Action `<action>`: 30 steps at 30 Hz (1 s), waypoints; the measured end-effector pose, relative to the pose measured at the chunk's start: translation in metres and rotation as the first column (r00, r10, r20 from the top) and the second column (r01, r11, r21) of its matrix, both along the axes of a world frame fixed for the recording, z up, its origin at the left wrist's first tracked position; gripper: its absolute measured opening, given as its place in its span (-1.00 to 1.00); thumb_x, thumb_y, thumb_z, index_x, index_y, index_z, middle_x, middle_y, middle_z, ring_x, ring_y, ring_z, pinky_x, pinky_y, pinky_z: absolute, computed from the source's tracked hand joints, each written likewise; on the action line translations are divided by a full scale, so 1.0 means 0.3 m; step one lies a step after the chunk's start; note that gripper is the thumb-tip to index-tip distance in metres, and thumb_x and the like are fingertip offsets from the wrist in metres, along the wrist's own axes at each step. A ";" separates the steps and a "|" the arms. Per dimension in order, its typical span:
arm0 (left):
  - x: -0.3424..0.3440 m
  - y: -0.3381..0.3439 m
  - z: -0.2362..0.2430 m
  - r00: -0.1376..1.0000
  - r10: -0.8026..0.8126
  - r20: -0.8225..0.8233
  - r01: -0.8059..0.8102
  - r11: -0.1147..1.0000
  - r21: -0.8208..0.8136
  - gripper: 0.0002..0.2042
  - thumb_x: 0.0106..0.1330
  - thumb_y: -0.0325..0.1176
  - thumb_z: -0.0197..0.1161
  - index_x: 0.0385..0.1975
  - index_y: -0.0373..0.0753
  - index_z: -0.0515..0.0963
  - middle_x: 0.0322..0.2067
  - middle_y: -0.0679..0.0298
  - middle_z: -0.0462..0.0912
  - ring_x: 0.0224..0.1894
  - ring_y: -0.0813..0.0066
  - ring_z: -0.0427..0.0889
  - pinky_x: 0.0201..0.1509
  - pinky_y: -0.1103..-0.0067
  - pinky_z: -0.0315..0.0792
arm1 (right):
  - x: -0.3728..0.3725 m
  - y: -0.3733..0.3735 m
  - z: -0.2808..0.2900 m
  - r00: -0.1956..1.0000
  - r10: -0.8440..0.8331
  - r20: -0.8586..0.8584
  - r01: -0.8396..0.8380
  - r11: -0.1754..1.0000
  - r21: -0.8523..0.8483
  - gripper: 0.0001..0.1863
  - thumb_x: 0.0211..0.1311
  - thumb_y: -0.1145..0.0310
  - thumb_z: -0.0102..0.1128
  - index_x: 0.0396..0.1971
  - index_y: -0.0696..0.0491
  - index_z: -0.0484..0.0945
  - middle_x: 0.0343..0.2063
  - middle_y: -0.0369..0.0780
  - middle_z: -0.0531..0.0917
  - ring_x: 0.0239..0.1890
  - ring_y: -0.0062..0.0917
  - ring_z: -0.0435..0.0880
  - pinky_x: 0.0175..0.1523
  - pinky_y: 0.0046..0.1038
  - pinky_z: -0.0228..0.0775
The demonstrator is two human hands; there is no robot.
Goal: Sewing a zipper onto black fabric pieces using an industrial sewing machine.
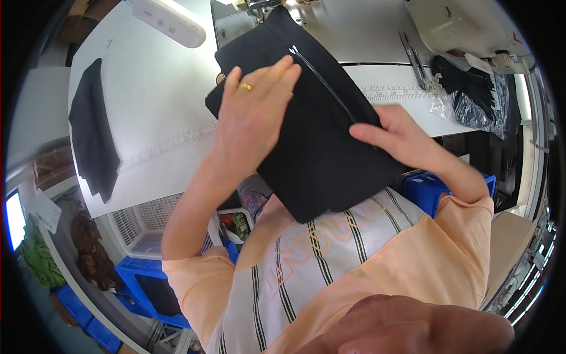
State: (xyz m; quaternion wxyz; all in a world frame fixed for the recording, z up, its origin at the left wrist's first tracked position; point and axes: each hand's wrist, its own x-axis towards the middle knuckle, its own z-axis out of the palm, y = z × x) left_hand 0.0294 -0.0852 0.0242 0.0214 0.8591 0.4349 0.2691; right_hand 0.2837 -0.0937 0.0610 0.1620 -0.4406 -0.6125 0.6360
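Observation:
A black fabric panel (330,159) with a zipper (323,82) set into it is held up in front of my chest, its far end by the sewing machine (253,7). My left hand (253,106), with a ring on one finger, lies flat on the panel to the left of the zipper, fingers stretched out. At the right edge my right hand (395,133) pinches the panel, thumb on top near the zipper's lower end and fingers hidden beneath.
Another black fabric piece (94,130) lies on the white table (159,76) at left. Scissors (413,59) and a plastic bag of black parts (471,100) lie at right. A white basket (147,221) and blue bins (418,189) stand below the table's front edge.

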 end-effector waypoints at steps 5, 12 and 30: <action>0.145 -0.187 0.007 0.972 -0.235 -0.031 0.230 0.966 -0.115 -0.44 0.10 -0.31 0.38 0.16 -0.22 0.46 0.26 0.15 0.40 0.24 0.17 0.41 0.11 0.28 0.43 | 0.139 -0.305 -0.109 0.998 -0.045 -0.037 0.034 0.965 -0.261 -0.70 0.39 0.32 0.15 -0.04 0.22 0.56 -0.27 -0.37 0.66 -0.23 -0.80 0.51 -0.12 -0.64 0.42; 0.207 -0.358 -0.110 0.999 -0.045 -0.010 0.045 0.998 -0.048 -0.64 0.18 -0.41 0.24 0.02 -0.06 0.62 0.16 0.42 0.55 0.25 0.44 0.44 0.33 0.32 0.15 | 0.246 -0.332 -0.131 0.766 0.199 0.611 -0.378 0.909 0.177 -0.71 0.25 0.21 0.29 -0.27 0.17 0.65 -0.53 -0.16 0.66 -0.59 -0.65 0.54 -0.45 -0.48 0.36; 0.204 -0.368 -0.150 0.978 -0.012 0.206 0.008 1.000 0.022 -0.75 0.14 -0.49 0.25 -0.16 -0.17 0.68 0.06 0.37 0.62 0.11 0.46 0.54 0.27 0.43 0.25 | 0.191 0.193 -0.115 0.845 -0.382 0.375 -0.224 0.383 0.896 -0.77 0.27 0.23 0.17 -0.23 0.07 0.49 -0.45 -0.12 0.60 -0.39 -0.26 0.61 -0.28 -0.34 0.44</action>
